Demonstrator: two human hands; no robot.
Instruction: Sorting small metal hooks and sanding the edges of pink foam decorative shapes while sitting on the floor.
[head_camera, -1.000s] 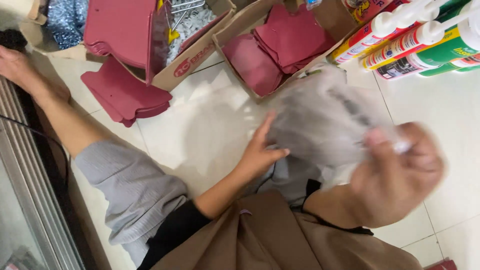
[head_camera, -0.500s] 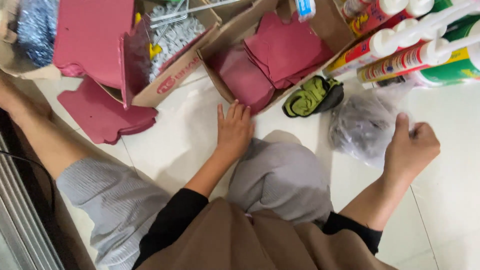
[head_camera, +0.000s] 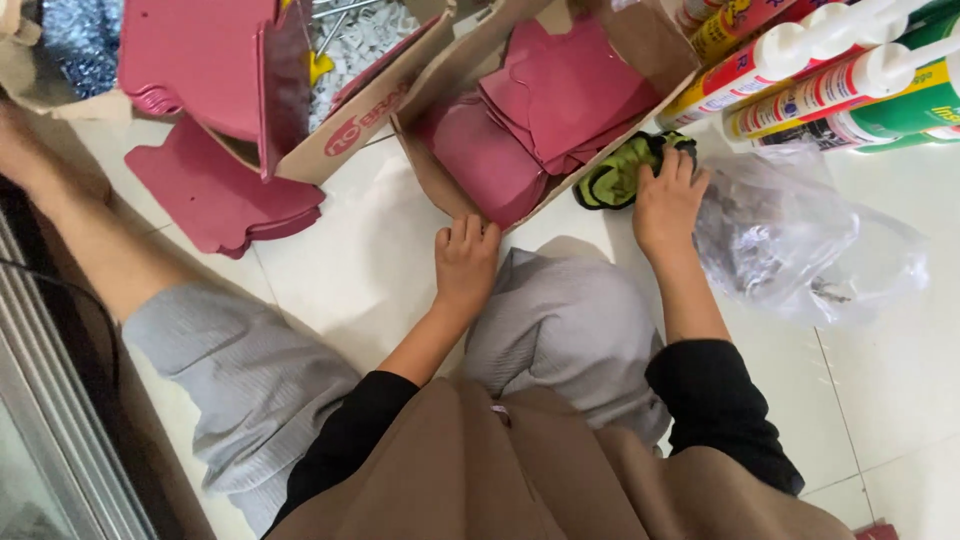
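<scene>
My left hand (head_camera: 464, 262) rests palm down on the white floor, fingers touching the near edge of a cardboard box (head_camera: 437, 184) holding a stack of dark pink shaped pieces (head_camera: 545, 115). My right hand (head_camera: 667, 203) lies flat on a green and black glove (head_camera: 616, 173) beside that box. A clear plastic bag (head_camera: 800, 245) with small dark parts lies on the floor just right of my right wrist. My bent knee in grey cloth sits between both arms.
A second cardboard box (head_camera: 358, 125) at the upper left holds a pink board (head_camera: 196, 60) and small white parts. More pink pieces (head_camera: 215, 195) lie stacked on the floor. Several sealant cartridges (head_camera: 830, 75) lie at the upper right. A metal rail runs along the left edge.
My right hand let go of the plastic bag, now lying on the floor, and moved left onto the glove. My left hand shifted to the box edge.
</scene>
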